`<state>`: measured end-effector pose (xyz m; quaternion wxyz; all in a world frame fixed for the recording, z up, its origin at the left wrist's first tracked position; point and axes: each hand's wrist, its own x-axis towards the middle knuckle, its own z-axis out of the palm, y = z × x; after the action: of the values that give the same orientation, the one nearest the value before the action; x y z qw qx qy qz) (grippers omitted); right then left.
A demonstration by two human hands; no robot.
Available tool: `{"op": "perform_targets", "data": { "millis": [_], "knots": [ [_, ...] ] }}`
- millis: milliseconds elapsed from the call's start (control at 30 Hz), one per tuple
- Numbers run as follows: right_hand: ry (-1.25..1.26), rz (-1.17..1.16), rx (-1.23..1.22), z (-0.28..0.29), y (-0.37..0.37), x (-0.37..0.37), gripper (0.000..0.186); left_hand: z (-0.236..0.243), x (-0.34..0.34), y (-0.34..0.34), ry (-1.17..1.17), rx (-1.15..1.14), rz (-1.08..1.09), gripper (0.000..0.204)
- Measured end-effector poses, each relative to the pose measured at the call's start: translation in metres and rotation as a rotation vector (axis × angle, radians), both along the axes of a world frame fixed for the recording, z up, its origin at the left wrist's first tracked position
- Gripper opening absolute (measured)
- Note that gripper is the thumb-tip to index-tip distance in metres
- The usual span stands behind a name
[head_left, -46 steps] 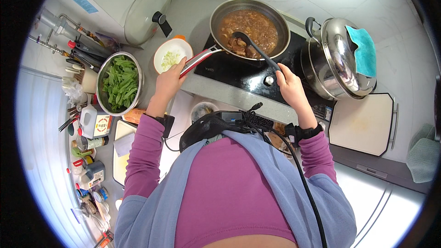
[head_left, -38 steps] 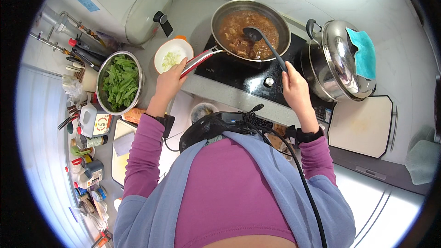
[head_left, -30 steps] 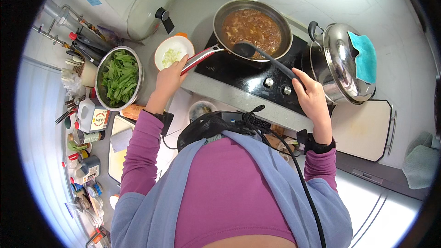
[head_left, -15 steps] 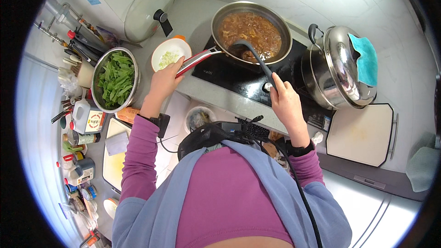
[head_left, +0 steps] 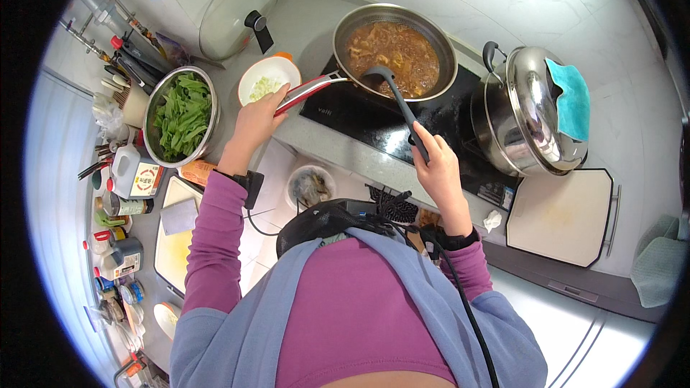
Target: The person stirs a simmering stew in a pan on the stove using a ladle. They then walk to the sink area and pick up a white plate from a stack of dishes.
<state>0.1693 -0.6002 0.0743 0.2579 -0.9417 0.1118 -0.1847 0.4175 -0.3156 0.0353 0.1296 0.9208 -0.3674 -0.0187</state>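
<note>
A deep frying pan (head_left: 451,65) of brown, saucy stew (head_left: 402,50) sits on the black cooktop (head_left: 374,126). Its red and silver handle is gripped by my left hand (head_left: 257,122), fingers wrapped round the end. My right hand (head_left: 440,172) is closed on the grey handle of a cooking spatula or ladle (head_left: 401,104). That tool's head rests at the pan's near left side, partly sunk in the sauce, so its exact shape is hidden. Just beyond my left hand stands a white and orange bowl (head_left: 287,72) with chopped pale green pieces.
A steel bowl of leafy greens (head_left: 183,115) stands left, and a glass lid (head_left: 233,18) leans on the wall behind. At right are a large steel pot (head_left: 496,122) with a teal cloth (head_left: 571,100) and a cutting board (head_left: 557,215). A cleaver (head_left: 181,215) lies on another board.
The right hand and the grey tool have shifted slightly left, and the tool's head has moved within the pan's near left side. My left hand keeps its hold on the pan handle.
</note>
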Motion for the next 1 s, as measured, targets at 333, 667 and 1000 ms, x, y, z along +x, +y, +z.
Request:
{"op": "perform_targets", "data": {
  "millis": [333, 667, 1000],
  "knots": [
    [-0.045, 0.018, -0.047, -0.002, 0.0, 0.003, 0.045, -0.007, 0.0, 0.002, -0.089, -0.077, -0.027, 0.066],
    [-0.084, 0.009, -0.007, -0.004, 0.009, 0.002, 0.047, -0.014, 0.004, 0.004, -0.104, -0.102, -0.055, 0.064],
    [-0.058, 0.039, -0.014, -0.009, 0.005, 0.004, 0.047, -0.001, 0.0, 0.0, 0.021, -0.009, 0.005, 0.059]
  ]
}}
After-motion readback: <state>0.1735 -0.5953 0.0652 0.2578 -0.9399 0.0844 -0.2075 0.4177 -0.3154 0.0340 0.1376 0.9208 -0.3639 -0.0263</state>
